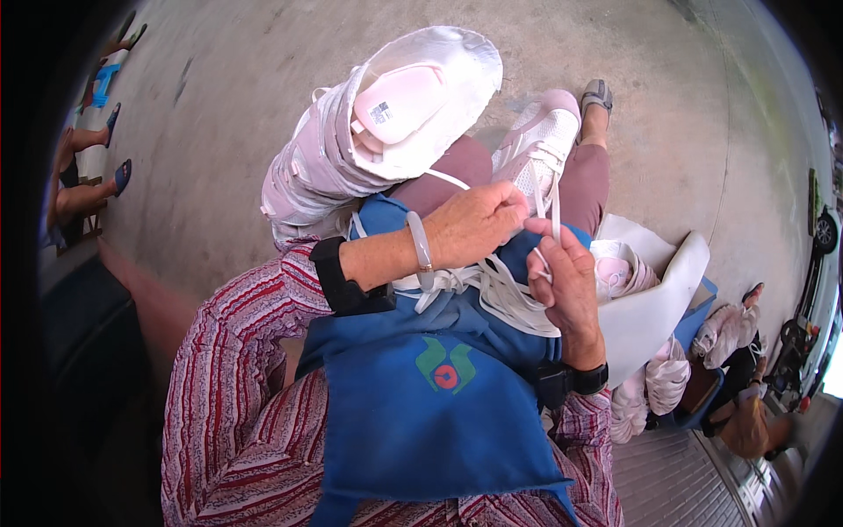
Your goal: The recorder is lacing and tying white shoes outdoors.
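Observation:
A white and pale pink sneaker (537, 145) rests toe away from me between my knees. White shoelaces (555, 200) run from its eyelets down to my hands. My right hand (566, 274) pinches lace strands between thumb and fingers, and a short end shows at its curled fingers. Close beside it on the left, my left hand (483, 224) is closed, fingertips against the lace; its palm is hidden. Below both hands, a bunch of loose white laces (509, 294) lies on the blue apron (430, 430) over my lap.
At my left knee stands a tall pink and white bundle (325, 167) with a pink insole (399, 103) in its opening. A white container (654, 281) holding pink and white pieces (615, 270) is at my right. More pale shoes (667, 378) lie beyond, near other people.

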Available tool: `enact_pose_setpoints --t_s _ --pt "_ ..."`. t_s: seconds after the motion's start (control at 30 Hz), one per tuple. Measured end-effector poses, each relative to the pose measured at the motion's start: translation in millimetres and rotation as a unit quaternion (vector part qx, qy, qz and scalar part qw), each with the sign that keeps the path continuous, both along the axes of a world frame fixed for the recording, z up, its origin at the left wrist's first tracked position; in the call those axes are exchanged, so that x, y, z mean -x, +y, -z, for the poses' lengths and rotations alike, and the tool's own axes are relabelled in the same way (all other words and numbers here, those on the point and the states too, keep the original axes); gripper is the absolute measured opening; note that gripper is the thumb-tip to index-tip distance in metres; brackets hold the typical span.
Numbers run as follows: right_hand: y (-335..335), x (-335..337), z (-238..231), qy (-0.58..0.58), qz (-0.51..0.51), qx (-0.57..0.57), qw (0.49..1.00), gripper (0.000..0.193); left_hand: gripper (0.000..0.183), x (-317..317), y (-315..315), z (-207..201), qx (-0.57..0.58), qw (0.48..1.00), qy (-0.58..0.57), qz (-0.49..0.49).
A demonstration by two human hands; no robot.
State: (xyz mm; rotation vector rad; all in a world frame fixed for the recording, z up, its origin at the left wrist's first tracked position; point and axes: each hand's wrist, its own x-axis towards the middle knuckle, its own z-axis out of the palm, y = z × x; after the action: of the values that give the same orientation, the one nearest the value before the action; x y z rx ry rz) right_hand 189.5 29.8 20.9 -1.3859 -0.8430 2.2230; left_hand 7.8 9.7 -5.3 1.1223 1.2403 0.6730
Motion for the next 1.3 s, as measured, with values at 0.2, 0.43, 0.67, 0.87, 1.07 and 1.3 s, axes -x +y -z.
enact_pose_setpoints --t_s 0.2,0.43,0.67,0.87,1.07,1.3 --pt "-7 16 6 -0.164 -0.144 -0.238 0.946 0.021 0.037 -11 37 -5 0.049 0.995 0.029 0.086" --pt "2 4 17 -0.181 -0.124 -0.401 0.889 0.021 0.025 -6 36 9 0.213 0.965 -0.136 -0.072" --pt "28 -37 24 0.078 0.240 -0.107 0.962 0.022 0.018 53 17 -14 0.189 0.891 -0.351 -0.218" --pt "44 -101 56 0.032 0.298 -0.005 0.954 0.021 0.017 123 -18 -41 0.114 0.841 -0.469 -0.244" --pt "51 -133 99 -0.019 0.299 0.032 0.954 0.018 0.019 214 -61 -50 -0.037 0.821 -0.450 -0.348" --pt "58 -151 111 -0.187 0.257 -0.035 0.948 0.017 0.022 301 -104 -71 -0.109 0.756 -0.384 -0.519"
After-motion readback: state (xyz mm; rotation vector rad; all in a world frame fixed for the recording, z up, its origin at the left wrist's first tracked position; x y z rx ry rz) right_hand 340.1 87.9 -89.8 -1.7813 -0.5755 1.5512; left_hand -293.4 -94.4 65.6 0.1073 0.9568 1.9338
